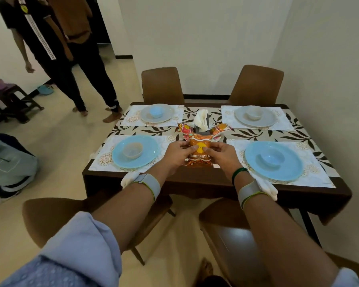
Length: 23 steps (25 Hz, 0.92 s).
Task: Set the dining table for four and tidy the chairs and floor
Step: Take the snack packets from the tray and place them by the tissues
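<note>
An orange peanut snack packet (199,157) stands near the front middle of the dining table (205,179). My left hand (177,154) and my right hand (221,155) both pinch its upper part from either side. Behind it are two more snack packets (184,130) and a tissue holder (201,121). Four placemats each carry a plate with a bowl: blue plates at the near left (149,151) and near right (282,162), grey plates at the far left (166,117) and far right (265,119). White folded napkins (129,180) lie at the table's front edge.
Two brown chairs (162,85) stand against the far side, two more (50,220) on my side. Two people (56,48) stand on the floor at the left. A dark stool (10,100) with purple dishes and a grey bag (8,162) sit at the left.
</note>
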### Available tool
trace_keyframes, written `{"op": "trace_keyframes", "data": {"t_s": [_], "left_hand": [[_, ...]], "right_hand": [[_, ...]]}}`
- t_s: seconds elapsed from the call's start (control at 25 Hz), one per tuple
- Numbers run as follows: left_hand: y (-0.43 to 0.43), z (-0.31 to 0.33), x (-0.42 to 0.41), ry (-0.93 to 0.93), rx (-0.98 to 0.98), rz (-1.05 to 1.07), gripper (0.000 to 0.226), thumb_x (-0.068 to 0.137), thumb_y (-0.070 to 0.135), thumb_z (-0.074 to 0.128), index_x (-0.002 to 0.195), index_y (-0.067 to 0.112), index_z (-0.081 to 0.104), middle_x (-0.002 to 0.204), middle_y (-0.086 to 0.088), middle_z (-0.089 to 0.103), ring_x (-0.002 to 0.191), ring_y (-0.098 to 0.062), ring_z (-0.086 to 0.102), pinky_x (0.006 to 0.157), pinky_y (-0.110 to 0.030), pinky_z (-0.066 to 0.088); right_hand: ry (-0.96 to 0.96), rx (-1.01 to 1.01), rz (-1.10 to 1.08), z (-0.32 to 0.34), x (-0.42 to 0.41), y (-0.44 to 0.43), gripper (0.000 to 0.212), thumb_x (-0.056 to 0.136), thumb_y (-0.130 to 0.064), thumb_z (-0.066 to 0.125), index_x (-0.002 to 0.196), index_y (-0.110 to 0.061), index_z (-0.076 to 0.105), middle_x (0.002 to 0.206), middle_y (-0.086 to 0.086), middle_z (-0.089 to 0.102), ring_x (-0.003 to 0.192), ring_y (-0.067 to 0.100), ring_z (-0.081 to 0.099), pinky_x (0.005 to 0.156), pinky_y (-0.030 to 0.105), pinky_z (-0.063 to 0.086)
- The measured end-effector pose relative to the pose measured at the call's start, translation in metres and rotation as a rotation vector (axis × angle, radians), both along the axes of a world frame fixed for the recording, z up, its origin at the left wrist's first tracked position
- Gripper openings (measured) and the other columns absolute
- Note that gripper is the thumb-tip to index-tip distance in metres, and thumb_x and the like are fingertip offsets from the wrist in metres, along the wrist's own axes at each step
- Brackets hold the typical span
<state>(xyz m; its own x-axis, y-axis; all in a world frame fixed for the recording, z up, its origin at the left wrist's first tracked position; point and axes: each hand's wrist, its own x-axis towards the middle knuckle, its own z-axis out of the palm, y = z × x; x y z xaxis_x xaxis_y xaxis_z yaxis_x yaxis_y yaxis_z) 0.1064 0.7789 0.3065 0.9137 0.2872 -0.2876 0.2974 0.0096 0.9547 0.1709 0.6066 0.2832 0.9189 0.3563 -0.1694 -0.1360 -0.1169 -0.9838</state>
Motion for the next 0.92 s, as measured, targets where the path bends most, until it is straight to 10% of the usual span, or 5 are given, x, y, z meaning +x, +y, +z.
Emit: {"op": "trace_keyframes", "data": {"t_s": [0.92], "left_hand": [[0.16, -0.09, 0.499, 0.065, -0.02, -0.098, 0.051, 0.088, 0.015, 0.078, 0.134, 0.002, 0.059, 0.118, -0.013, 0.071, 0.106, -0.024, 0.072, 0.087, -0.039, 0.062]], "right_hand": [[0.054, -0.16, -0.069, -0.063, 0.479, 0.146, 0.042, 0.084, -0.021, 0.078, 0.12, -0.005, 0.066, 0.106, 0.011, 0.074, 0.096, 0.025, 0.073, 0.085, 0.047, 0.06]]}}
